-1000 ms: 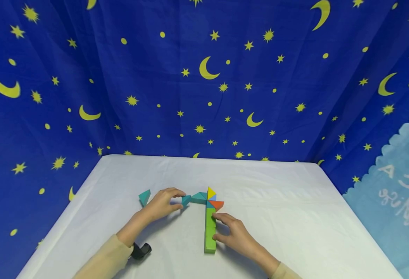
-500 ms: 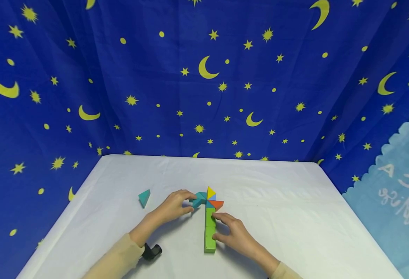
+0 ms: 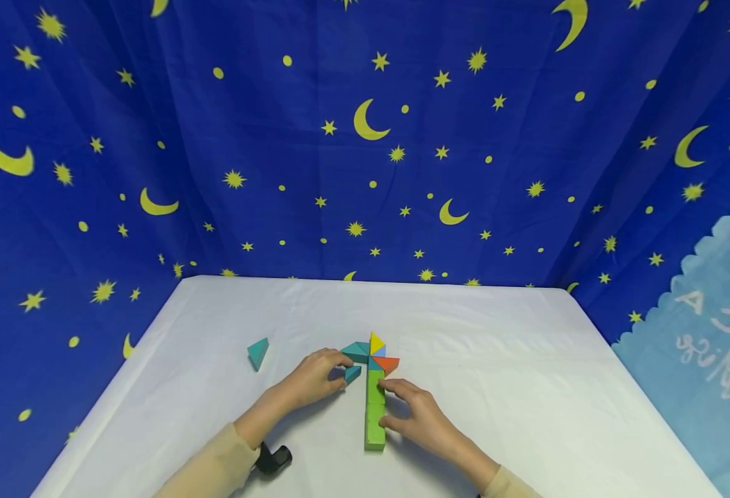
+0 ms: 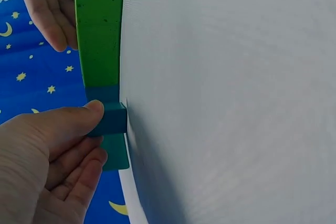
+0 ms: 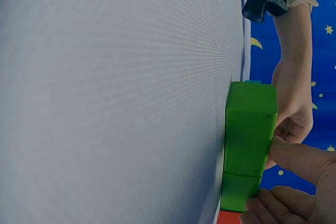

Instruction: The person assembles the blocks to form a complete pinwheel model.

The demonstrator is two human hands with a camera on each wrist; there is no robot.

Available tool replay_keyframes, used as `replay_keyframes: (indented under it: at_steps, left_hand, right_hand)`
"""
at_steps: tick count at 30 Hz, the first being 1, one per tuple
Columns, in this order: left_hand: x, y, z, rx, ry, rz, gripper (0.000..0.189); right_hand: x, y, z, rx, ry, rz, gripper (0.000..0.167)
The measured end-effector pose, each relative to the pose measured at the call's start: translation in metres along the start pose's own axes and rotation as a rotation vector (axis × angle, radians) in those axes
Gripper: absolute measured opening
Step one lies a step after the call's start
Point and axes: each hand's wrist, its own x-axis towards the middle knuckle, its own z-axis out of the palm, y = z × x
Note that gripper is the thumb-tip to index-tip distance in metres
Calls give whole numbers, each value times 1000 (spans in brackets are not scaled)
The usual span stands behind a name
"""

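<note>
My left hand [image 3: 320,377] pinches a teal triangular block [image 4: 113,119] between thumb and fingers, just left of the top of a flat pattern of blocks. Two green blocks [image 3: 375,415] form its upright stem. Above the stem, a yellow triangle [image 3: 376,343], an orange-red triangle [image 3: 387,364] and teal triangles [image 3: 356,351] meet around a centre with smaller blue pieces. With loosely bent fingers, my right hand [image 3: 423,418] touches the right side of the green stem, thumb near the lower block and fingertips near the upper one.
Another teal triangular block [image 3: 257,353] lies apart on the white tabletop [image 3: 495,360], left of the pattern. A black wrist camera [image 3: 274,458] sticks out from the left sleeve. Blue cloth [image 3: 315,159] with moons and stars hangs behind the table.
My left hand has carried the pinched teal block rightward, then slightly nearer, to below the teal triangles on the pattern's left. My right hand has stayed against the green stem.
</note>
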Motion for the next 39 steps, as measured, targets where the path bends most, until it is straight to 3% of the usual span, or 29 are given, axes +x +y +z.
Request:
replay_keyframes:
  at_steps: [9, 14, 20, 25, 39]
  left_hand:
    - [-2, 1, -4, 3, 12, 12, 38]
    - [-4, 1, -5, -8, 34, 55, 35]
    - [-4, 0, -1, 52, 70, 101, 28]
    - [-2, 1, 1, 116, 106, 154, 25]
    - [13, -2, 8, 141, 132, 176, 24]
  right_hand:
    - [0, 0, -1, 1, -8, 3, 58]
    - [0, 0, -1, 1, -8, 2, 58]
    - [-1, 0, -1, -8, 0, -4, 58]
    - [0, 0, 0, -11, 5, -9, 58]
    - [0, 0, 0, -6, 7, -5, 58]
